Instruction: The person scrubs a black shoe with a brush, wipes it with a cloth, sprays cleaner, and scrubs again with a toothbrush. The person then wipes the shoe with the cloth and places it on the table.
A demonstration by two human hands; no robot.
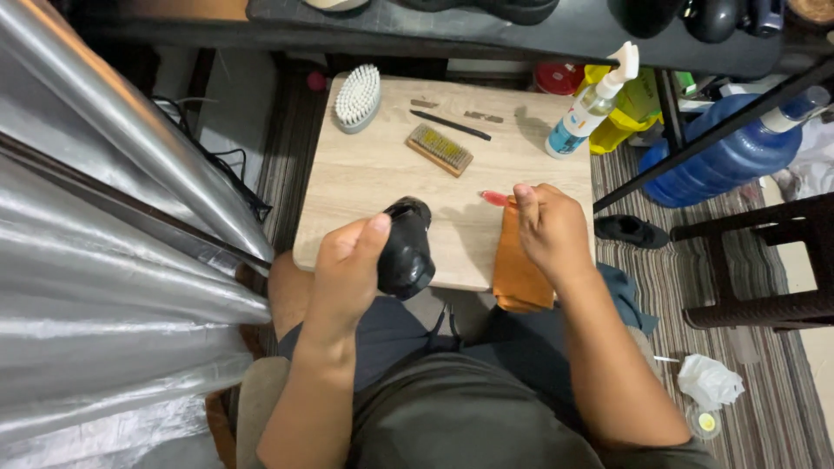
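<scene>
Your left hand point(347, 265) is gripping a black shoe point(406, 247), fingers wrapped behind it, thumb on top, lifting it over the worktop point(365, 174) edge; your right hand point(549, 227) is pinching an orange cloth point(517, 274) and a red-tipped tool point(493, 198), fingers clenched; brushes are lying beyond your fingertips.

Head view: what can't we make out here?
- Black shoe: rear part hidden by the left hand.
- Red-tipped tool: most of it hidden under the right hand and orange cloth.
- Items on the dark shelf: cut off by the top edge.
</scene>
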